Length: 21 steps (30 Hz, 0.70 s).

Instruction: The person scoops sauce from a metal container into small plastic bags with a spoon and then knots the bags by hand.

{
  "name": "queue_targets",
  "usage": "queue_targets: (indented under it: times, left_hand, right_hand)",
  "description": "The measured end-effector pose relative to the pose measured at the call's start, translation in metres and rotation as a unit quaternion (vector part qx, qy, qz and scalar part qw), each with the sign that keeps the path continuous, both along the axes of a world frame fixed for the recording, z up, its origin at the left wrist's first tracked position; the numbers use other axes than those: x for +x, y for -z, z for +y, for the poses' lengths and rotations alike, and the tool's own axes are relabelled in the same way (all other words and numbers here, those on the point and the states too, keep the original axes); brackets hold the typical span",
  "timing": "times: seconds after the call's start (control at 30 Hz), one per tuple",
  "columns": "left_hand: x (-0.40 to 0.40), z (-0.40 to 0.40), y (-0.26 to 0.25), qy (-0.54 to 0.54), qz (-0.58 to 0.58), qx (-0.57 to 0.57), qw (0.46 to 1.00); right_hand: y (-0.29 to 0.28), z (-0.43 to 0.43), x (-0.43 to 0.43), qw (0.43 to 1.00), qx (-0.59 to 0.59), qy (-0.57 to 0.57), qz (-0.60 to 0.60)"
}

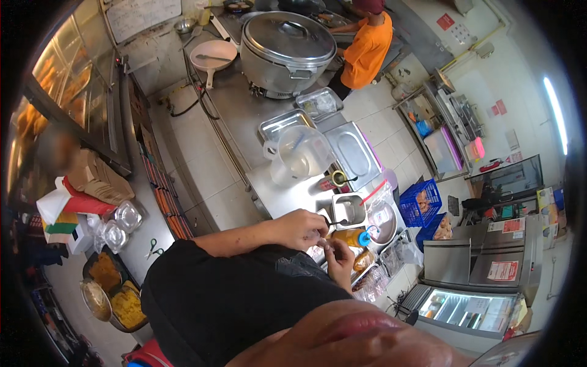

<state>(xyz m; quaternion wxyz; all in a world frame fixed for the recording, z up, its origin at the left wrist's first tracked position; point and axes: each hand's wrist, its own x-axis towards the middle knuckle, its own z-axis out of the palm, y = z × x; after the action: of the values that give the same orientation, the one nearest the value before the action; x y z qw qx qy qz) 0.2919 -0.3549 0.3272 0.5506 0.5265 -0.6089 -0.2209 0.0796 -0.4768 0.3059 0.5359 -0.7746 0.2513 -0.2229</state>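
Observation:
My left hand (300, 229) and my right hand (339, 259) meet in front of my chest, fingertips together. Between them they pinch a small, pale, see-through piece (322, 241), perhaps plastic; its shape is mostly hidden by the fingers. Just beyond lies a jar of orange-yellow sauce (348, 237) with a blue lid (364, 238). A square steel container (349, 210) with a black-handled utensil stands close to my left fingertips. Further off are an opened can (339, 178) and a large clear plastic measuring jug (302, 153).
On the steel worktable (229, 108) stand a large lidded rice cooker (289, 55), a pale frying pan (213, 55) and steel trays (286, 124). A person in orange (369, 50) works at the stove. Green-handled scissors (154, 249) lie on the left counter. Blue baskets (419, 202) sit right.

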Motion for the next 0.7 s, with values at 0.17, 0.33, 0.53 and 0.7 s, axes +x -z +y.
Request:
queue_targets:
  times: [0.17,0.33,0.53,0.7]
  left_hand:
    - [0.022,0.008,0.016,0.037,0.074,0.008,0.997]
    - [0.031,0.01,0.037,0.047,0.245,0.042,0.968]
    - [0.032,0.006,0.047,0.05,0.201,0.024,0.978]
    - [0.029,-0.003,0.041,0.003,0.163,-0.011,0.987]
  right_hand:
    - [-0.009,0.012,0.03,0.991,-0.113,-0.026,0.073]
    - [-0.006,0.022,0.042,0.983,-0.182,0.024,0.019]
    - [-0.017,0.035,0.037,0.989,-0.085,0.084,0.082]
    - [-0.022,0.038,0.026,0.976,0.157,0.152,0.025]
